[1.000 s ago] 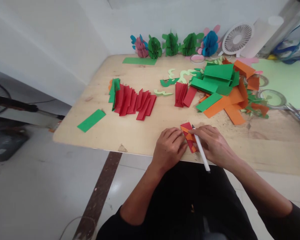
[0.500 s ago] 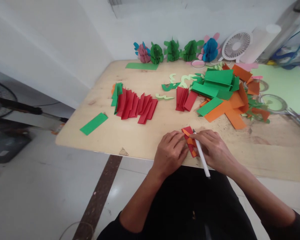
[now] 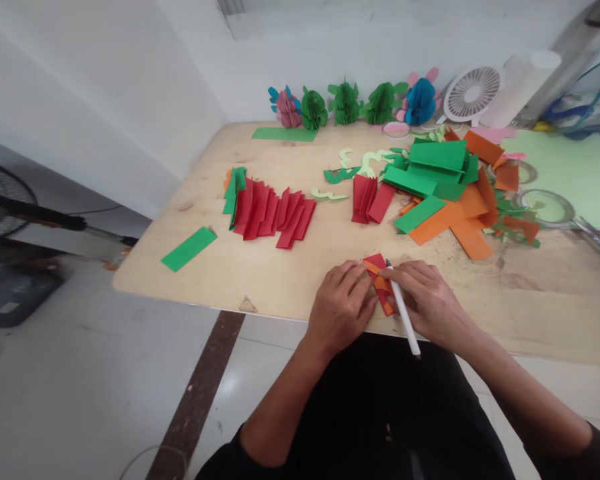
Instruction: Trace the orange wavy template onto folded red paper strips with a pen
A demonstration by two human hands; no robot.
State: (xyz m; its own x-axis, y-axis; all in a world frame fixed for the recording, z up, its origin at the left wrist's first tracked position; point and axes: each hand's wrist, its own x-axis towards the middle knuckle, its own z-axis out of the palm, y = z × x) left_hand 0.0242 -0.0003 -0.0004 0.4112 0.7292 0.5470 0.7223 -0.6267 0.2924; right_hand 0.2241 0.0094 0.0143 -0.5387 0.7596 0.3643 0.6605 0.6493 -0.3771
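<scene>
At the table's near edge lies a folded red paper strip (image 3: 375, 259), with an orange paper cutout (image 3: 381, 283) flat on top of it. My left hand (image 3: 341, 299) has its fingers curled and pressed together, their tips pinning the left side of the cutout and strip. From the other side my right hand (image 3: 427, 297) grips a white pen (image 3: 405, 319), whose dark tip points up and away from me. The fingertips of that hand also touch the cutout's right edge. Part of both papers is hidden under my fingers.
Red folded strips (image 3: 273, 212) stand in a row at the left, near a green strip (image 3: 189, 249). Green folded papers (image 3: 437, 163) and orange papers (image 3: 463, 213) are piled at the right, beside tape rolls (image 3: 573, 212) and scissors (image 3: 597, 240). Paper figures (image 3: 347, 103) and a white fan (image 3: 473, 93) line the wall.
The upper end of the orange cutout has shifted slightly and lies flatter across the red strip. Both hands and the pen stay almost where they were.
</scene>
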